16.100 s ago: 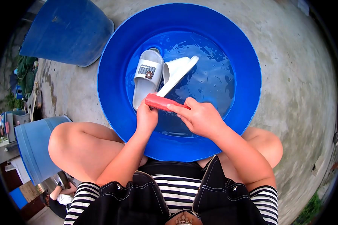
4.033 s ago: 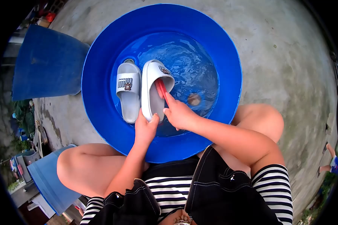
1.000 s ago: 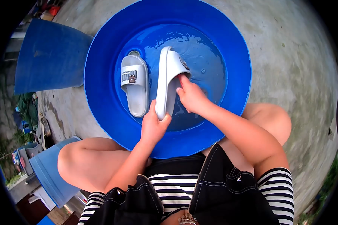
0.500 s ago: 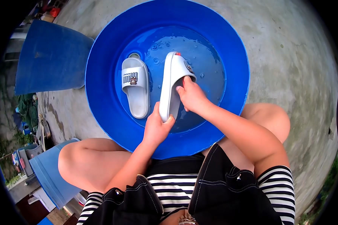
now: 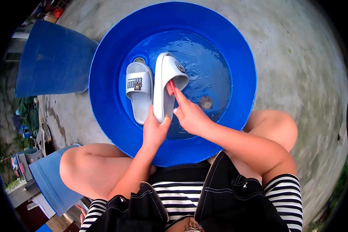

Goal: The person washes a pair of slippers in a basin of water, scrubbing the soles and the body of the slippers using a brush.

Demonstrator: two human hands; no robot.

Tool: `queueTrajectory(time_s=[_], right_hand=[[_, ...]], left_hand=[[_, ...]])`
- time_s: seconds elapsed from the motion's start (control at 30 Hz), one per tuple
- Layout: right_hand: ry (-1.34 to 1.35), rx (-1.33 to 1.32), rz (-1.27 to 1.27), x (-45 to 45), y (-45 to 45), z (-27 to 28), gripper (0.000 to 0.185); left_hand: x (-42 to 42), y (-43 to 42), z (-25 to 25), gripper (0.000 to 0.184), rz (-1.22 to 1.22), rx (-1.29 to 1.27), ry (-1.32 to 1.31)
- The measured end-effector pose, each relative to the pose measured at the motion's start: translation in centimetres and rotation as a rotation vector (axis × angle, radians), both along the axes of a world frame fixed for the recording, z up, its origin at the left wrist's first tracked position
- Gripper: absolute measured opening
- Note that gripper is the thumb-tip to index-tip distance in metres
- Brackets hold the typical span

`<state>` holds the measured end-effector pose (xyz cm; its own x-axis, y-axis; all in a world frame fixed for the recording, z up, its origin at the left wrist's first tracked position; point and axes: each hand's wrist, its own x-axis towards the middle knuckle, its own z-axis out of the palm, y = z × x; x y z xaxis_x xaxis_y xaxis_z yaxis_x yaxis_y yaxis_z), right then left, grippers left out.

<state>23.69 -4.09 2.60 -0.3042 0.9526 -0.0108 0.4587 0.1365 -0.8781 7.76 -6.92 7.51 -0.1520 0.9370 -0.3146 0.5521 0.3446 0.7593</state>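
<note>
My left hand grips the heel of a white slide sandal, tilted on its side above shallow water. In my right hand is a red brush, its bristles against the inside of the sandal under the strap. A second white slide sandal with a bear decoration on its strap sits to the left. Both sandals are inside a large round blue tub. A brownish round thing shows in the water right of my right hand; its kind I cannot make out.
A dark blue barrel lies tipped at the left. Below it stands a lighter blue bucket. Concrete floor surrounds the tub, and my knees flank its near side.
The held sandal has moved left, close to the other one. My right hand has drawn back toward me, bringing the red brush into fuller view. The brownish thing now shows in the water.
</note>
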Motion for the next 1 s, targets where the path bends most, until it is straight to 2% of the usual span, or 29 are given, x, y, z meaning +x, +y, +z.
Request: queueTrajectory(time_s=[0.07,0.13,0.2,0.23,0.27,0.33,0.37,0.43,0.47,0.53,0.57,0.6,0.67,0.7,0.73,0.77,0.8,0.87,0.9,0.93,0.97,1.0], right_hand=[[0.121,-0.404,0.244,-0.2,-1.4,4.9,0.071],[0.159,-0.414,0.238,-0.3,-0.8,5.2,0.071],[0.128,-0.575,0.15,1.0,2.0,5.1,0.067],[0.201,-0.59,0.034,1.5,3.1,4.5,0.061],[0.148,-0.698,-0.071,1.9,4.5,3.2,0.056],[0.049,-0.68,-0.089,2.2,4.8,3.9,0.057],[0.069,-0.515,-0.042,1.7,3.7,3.5,0.059],[0.123,-0.374,0.09,0.4,0.4,3.7,0.069],[0.147,-0.313,0.179,-0.1,-1.0,3.8,0.073],[0.157,-0.451,0.282,-0.5,-1.7,4.7,0.073],[0.163,-0.407,0.254,-0.4,-1.3,3.7,0.072],[0.131,-0.172,0.2,-0.3,-0.5,0.9,0.067],[0.135,-0.619,0.089,1.8,3.5,4.8,0.056],[0.118,-0.625,-0.021,2.4,5.1,2.9,0.051],[0.101,-0.63,-0.131,2.5,6.0,2.4,0.045],[0.036,-0.608,-0.126,2.5,5.5,2.2,0.039],[0.006,-0.615,-0.088,2.2,4.6,5.1,0.049],[-0.015,-0.081,0.024,0.4,0.6,0.6,0.065],[0.061,-0.209,0.11,0.0,-0.6,1.9,0.069],[0.141,-0.339,0.195,-0.3,-1.3,3.0,0.074],[0.151,-0.174,0.161,-0.7,-1.9,1.8,0.072],[0.157,-0.178,0.159,-0.3,-1.1,2.3,0.072]], left_hand=[[-0.6,0.6,0.0,0.042,0.101,0.065,0.064],[-0.9,0.5,-0.2,0.045,0.056,0.123,0.091],[-0.2,0.2,0.5,0.049,-0.044,-0.026,0.143],[0.2,-0.3,0.6,0.051,-0.113,-0.061,0.148],[0.7,-0.7,0.6,0.053,-0.154,-0.11,0.096],[1.0,-1.0,0.0,0.052,-0.164,-0.06,0.038],[0.8,-0.8,0.1,0.049,-0.111,-0.04,0.057],[-0.2,0.2,0.3,0.042,-0.011,0.056,0.079],[-1.4,0.4,-1.6,0.039,0.055,0.148,0.024],[-1.6,1.0,-0.6,0.038,0.134,0.102,0.079],[-1.3,0.9,-0.3,0.039,0.096,0.131,0.104],[-1.1,0.7,-0.5,0.043,0.043,0.101,0.124],[0.4,0.0,0.7,0.044,-0.113,-0.032,0.215],[1.0,-0.3,1.0,0.046,-0.17,-0.121,0.161],[1.4,-0.8,0.6,0.047,-0.21,-0.065,0.076],[1.3,-0.6,0.7,0.047,-0.18,-0.074,0.083],[1.1,-0.3,0.9,0.046,-0.15,-0.081,0.089],[-0.2,0.4,0.2,0.043,-0.018,0.016,0.043],[-0.8,0.6,-0.6,0.041,0.014,0.154,0.055],[-0.7,0.8,0.1,0.041,0.045,0.129,0.074],[-0.9,0.6,-0.3,0.042,0.018,0.124,0.098],[-0.9,0.4,-0.6,0.043,-0.012,0.118,0.123]])
